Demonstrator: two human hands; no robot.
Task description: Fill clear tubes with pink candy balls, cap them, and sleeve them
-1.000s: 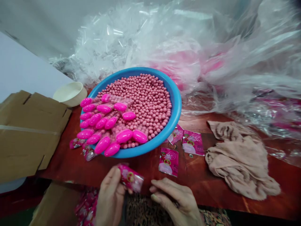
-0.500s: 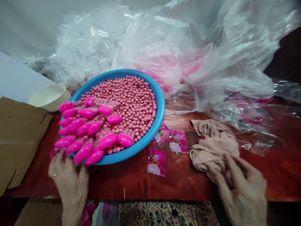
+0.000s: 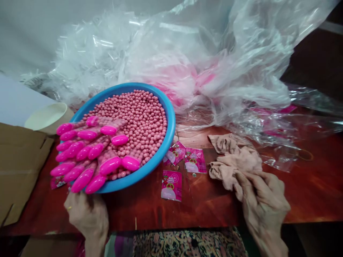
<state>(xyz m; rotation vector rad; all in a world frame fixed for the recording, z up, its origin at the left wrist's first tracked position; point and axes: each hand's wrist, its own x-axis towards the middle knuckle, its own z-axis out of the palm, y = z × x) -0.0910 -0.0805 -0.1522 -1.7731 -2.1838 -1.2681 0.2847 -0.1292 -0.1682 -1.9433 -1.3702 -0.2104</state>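
Observation:
My right hand (image 3: 264, 200) pinches the near edge of a crumpled beige cloth (image 3: 241, 160) that lies on the table. Its fingers are closed on the fabric. My left hand (image 3: 88, 214) is at the front left of a blue basin (image 3: 170, 132), just below the rim, with its fingers curled. What they hold, if anything, is hidden. Small pink balls (image 3: 142, 114) fill the basin. Several clear tubes of these balls with bright pink caps (image 3: 111, 165) are heaped over its left side. Small pink printed packets (image 3: 171, 185) lie between the basin and the cloth.
A cardboard box (image 3: 21, 167) stands at the left, with a cream bowl (image 3: 48, 116) behind it. Clear plastic bags (image 3: 254, 64) and a pile of clear tubes (image 3: 88, 53) rise along the back. The reddish table's (image 3: 214, 214) front edge runs close to me.
My left hand has moved right from beside the capped tubes, and its fingers have curled in. My right hand has closed more tightly on the cloth. The whole view has shifted slightly.

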